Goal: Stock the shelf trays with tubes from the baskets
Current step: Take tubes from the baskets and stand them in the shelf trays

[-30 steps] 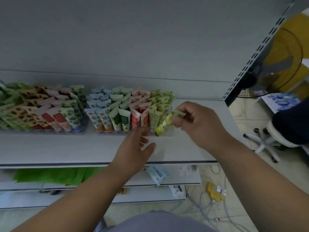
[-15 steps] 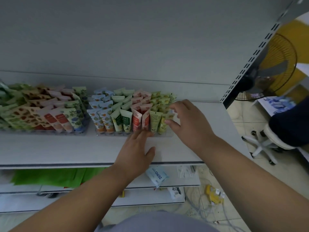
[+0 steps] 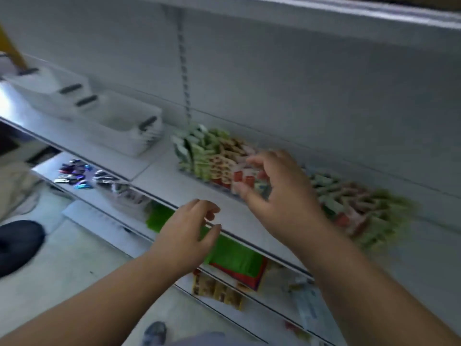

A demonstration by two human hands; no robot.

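Two clear trays of upright tubes stand on the white shelf (image 3: pixel 174 181). The left tray (image 3: pixel 212 156) holds green, orange and red tubes; the right tray (image 3: pixel 354 203) is blurred by motion. My right hand (image 3: pixel 282 196) hovers in front of the left tray's right end, fingers spread, nothing in it. My left hand (image 3: pixel 189 233) hangs over the shelf's front edge, fingers loosely curled and apart, holding nothing. White baskets (image 3: pixel 124 126) with dark handles sit on the same shelf further left; their contents are hidden.
A lower shelf holds small shiny packets (image 3: pixel 74 174), green packs (image 3: pixel 232 253) and printed sachets (image 3: pixel 217 290). A dark round seat (image 3: pixel 17 245) stands on the floor at the left. Another shelf board runs overhead (image 3: pixel 349 11).
The view has swung left, bringing the baskets into sight. My right hand has let go of the yellow-green tube at the right tray and moved to the left tray. My left hand lifted off the shelf.
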